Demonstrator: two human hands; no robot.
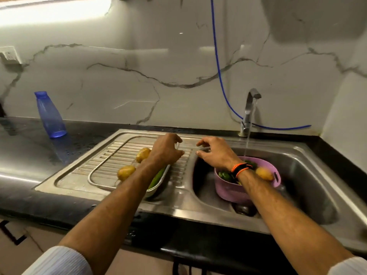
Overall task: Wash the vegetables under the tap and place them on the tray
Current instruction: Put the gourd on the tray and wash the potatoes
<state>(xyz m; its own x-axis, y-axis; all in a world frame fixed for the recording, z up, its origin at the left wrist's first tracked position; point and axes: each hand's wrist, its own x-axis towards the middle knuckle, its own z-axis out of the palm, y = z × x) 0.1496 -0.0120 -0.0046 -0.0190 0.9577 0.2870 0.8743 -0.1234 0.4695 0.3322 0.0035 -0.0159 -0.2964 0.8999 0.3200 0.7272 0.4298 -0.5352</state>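
A steel tray (93, 181) lies on the sink's ribbed drainboard and holds two potatoes (143, 153) (126, 172) and a long green vegetable (157, 176). My left hand (165, 149) grips the tray's far right rim, fingers and thumb curled round it. Just right of it, my right hand (214, 153) hovers over the basin's left edge with its fingers relaxed, holding nothing. Behind that wrist, a purple basket (230, 189) stands in the basin with green peppers (224, 175) and a potato (264, 173). Water runs from the tap (249, 110) into the basket.
The steel basin (309, 175) is set in a black counter. A blue plastic bottle (50, 116) stands at the back left of the counter. A blue hose (218, 66) hangs down the marble wall behind the tap. A wall socket (9, 55) is at far left.
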